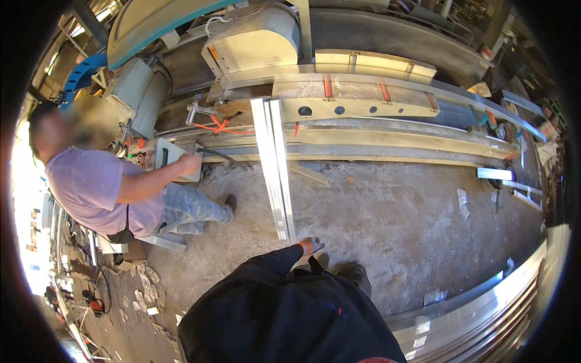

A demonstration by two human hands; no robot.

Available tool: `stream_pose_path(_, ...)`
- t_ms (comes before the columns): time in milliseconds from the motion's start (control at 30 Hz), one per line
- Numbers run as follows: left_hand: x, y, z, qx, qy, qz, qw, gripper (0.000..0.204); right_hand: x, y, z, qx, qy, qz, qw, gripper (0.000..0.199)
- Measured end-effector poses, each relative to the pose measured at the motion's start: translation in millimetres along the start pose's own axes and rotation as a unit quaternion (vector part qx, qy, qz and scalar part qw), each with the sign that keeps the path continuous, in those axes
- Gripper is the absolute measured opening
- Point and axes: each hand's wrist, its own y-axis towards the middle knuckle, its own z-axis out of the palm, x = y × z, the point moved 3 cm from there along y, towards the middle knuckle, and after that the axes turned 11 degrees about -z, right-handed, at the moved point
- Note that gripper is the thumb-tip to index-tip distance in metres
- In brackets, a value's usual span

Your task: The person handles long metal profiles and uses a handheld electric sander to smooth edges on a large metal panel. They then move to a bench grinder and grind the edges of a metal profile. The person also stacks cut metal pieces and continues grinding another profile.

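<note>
Those slim metal profiles (275,175) shine smooth and glossy (they catch my eye from here); the floor (375,212) looks like rough, matt concrete, the dark jacket (290,311) dull cloth, the cream machine housing (257,51) smooth painted metal.

The floor (387,206) is grey, worn and stained, with pale scraps (147,291) strewn at left. Bright light (27,242) glares along the left edge. A long cream machine (260,54) spans the far side.
</note>
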Motion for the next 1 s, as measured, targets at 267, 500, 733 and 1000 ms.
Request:
stream_pose_path(267, 2, 77, -53, -0.004, 0.067, -0.12, 0.99, 0.053, 218, 241, -25, -0.055, -0.046, 0.05, 0.996, 0.025)
stream_pose_path(500, -67, 104, -143, -0.124, -0.112, -0.208, 0.964, 0.081, 387, 419, 5, 0.105, -0.133, 0.076, 0.983, 0.03)
stream_pose_path(733, -114, 174, -405, -0.452, -0.152, -0.231, 0.848, 0.149, 590, 548, 47, 0.09, -0.262, -0.028, 0.961, 0.048)
stream_pose_path(1000, -110, 238, -595, -0.494, -0.191, -0.365, 0.766, 0.177, 666, 509, 71, 0.025, -0.134, -0.091, 0.987, 0.061)
